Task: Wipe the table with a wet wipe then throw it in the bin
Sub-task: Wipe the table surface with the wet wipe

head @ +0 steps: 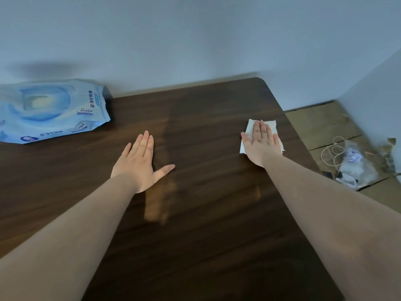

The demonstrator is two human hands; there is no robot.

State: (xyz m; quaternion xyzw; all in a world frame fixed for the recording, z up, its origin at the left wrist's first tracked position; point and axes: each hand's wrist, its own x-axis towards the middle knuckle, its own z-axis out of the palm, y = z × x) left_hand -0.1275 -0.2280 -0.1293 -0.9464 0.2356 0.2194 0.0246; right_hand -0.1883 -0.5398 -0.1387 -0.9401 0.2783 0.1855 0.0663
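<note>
A white wet wipe point(249, 131) lies flat on the dark wooden table point(195, 224), near its far right corner. My right hand point(261, 144) presses flat on top of the wipe, fingers together and stretched out. My left hand point(138, 164) rests palm down on the bare table near the middle, fingers apart, holding nothing. A damp, darker streak shows on the wood between the two hands. No bin is clearly in view.
A light blue pack of wet wipes point(50, 109) lies at the table's far left. A pale wall stands right behind the table. On the wooden floor to the right lie a clear plastic bag point(358, 166) and a thin cord point(332, 153).
</note>
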